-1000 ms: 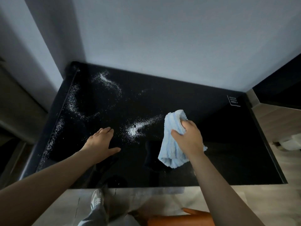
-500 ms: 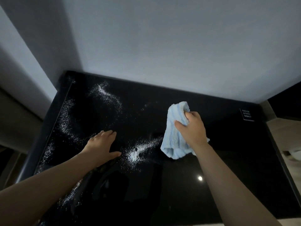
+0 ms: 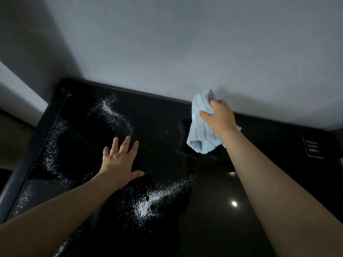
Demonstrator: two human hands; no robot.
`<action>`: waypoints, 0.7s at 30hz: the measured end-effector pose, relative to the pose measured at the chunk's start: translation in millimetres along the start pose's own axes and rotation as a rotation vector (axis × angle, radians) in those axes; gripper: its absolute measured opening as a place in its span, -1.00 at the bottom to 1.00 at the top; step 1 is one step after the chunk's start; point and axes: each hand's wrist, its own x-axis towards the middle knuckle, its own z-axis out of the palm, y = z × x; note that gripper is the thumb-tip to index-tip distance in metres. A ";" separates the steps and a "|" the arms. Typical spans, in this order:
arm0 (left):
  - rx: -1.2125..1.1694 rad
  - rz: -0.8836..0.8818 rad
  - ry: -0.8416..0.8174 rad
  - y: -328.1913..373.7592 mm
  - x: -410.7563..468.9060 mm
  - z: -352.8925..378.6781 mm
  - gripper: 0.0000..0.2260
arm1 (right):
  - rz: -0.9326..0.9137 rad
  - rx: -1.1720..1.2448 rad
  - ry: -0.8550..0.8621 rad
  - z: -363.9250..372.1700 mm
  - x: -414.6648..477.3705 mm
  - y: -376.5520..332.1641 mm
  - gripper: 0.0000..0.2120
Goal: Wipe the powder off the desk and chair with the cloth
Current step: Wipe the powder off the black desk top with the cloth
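Desk surface: the desk [image 3: 250, 229] top is black, glossy and flat, with a dark raised rim on its left side. I note a small bright light reflection [image 3: 234, 203] beside the right forearm.
Powder, near patch: the powder [image 3: 146, 204] is white and grainy. It lies densest in a slanting streak between the two forearms and thins out at its edges.
Powder, far trail: a thin curved trail [image 3: 111, 112] runs from the far left area toward the left fingertips.
Powder, left side: sparse specks [image 3: 52, 145] lie scattered along the left rim.
Cloth: the cloth [image 3: 199, 130] is pale blue with a fluffy terry pile and faint stripes. It is bunched and hangs in loose folds at the desk's far edge, close to the wall. I cannot tell whether its lower fold touches the top.
Right hand: the right hand [image 3: 219, 117] grips the upper part of the cloth, with the fingers curled over the bunched fabric and the thumb on its near side.
Left hand: the left hand [image 3: 120, 160] lies palm down on the desk between the trail and the near patch. Its fingers are straight and slightly spread, and the thumb points out to the right.
Wall: the wall [image 3: 185, 43] is plain matt grey and meets the desk's far edge.
Label: a small rectangular label [image 3: 312, 149] with white lettering sits near the desk's far right corner. It is too small for me to read.
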 end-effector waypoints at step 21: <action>-0.030 -0.041 -0.088 -4.4 18.0 16.8 0.12 | -0.057 -0.116 -0.120 70.7 62.0 7.6 -0.54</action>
